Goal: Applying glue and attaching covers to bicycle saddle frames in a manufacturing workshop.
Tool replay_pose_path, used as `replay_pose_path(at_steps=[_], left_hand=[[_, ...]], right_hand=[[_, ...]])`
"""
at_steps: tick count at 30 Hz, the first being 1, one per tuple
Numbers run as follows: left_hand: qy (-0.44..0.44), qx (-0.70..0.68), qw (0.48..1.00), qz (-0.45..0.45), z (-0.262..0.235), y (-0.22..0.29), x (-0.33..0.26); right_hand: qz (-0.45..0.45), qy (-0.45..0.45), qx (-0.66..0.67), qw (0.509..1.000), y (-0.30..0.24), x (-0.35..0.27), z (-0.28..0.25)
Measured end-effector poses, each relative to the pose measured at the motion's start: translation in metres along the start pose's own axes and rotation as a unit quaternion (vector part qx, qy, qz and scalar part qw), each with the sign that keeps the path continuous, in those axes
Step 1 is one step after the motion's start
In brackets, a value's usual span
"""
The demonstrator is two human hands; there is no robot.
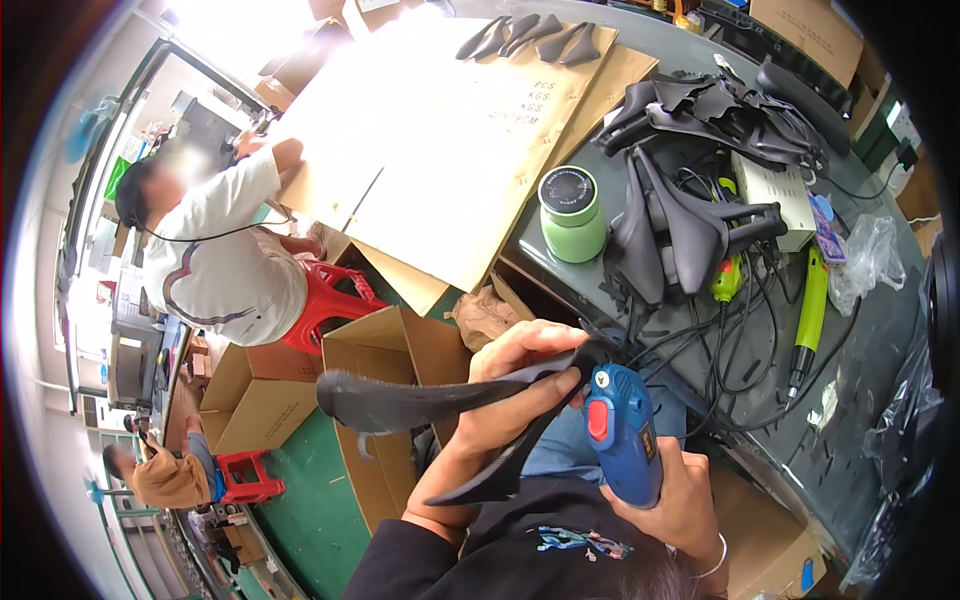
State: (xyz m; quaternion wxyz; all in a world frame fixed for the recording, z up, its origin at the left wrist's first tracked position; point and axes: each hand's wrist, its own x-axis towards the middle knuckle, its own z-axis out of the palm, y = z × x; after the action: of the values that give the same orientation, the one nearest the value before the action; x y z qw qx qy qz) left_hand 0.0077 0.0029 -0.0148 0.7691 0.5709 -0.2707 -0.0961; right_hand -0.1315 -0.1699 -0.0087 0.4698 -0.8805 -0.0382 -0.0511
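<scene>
My left hand (530, 375) grips a long black piece (410, 402), shaped like a bicycle saddle with a narrow nose and split wings. The piece sticks out to the left, over my lap. In my right hand (680, 505) is a blue handheld power tool (632, 450) with a red button. Its head is right by the end of the black piece, near my left fingers; whether the two touch is hidden. Black bicycle saddles (690, 240) lie on the grey table (850, 400) beyond, next to a green jar (573, 225) with a dark lid.
Black cut pieces (710, 115) lie heaped behind the saddles. Cables run from a white box (780, 195) past a lime-green pen-shaped tool (813, 310). Cardboard sheets (430, 190) carry small black parts (530, 38). Open cartons (375, 360) stand left; a person (225, 240) sits beyond.
</scene>
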Motion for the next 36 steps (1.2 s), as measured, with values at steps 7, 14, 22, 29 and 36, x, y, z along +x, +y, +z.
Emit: replay_pose_path(at_steps=[7, 14, 22, 29, 36], left_hand=[[-0.031, -0.016, 0.938, -0.346, -0.006, 0.045, 0.022], [-0.043, 0.068, 0.913, -0.399, -0.019, 0.057, 0.032], [-0.181, 0.2, 0.883, -0.383, -0.022, 0.058, 0.042], [-0.254, 0.254, 0.881, -0.309, -0.032, 0.03, 0.034], [-0.274, 0.2, 0.922, -0.185, -0.019, 0.032, 0.039]], right_hand=[[0.009, -0.009, -0.016, 1.0, 0.004, -0.002, -0.002], [0.034, -0.043, -0.085, 0.995, 0.014, -0.012, 0.002], [0.013, -0.067, -0.093, 0.993, 0.015, -0.01, 0.002], [-0.001, -0.071, -0.078, 0.994, 0.012, -0.008, 0.006], [-0.011, -0.076, -0.055, 0.996, 0.01, -0.005, 0.008]])
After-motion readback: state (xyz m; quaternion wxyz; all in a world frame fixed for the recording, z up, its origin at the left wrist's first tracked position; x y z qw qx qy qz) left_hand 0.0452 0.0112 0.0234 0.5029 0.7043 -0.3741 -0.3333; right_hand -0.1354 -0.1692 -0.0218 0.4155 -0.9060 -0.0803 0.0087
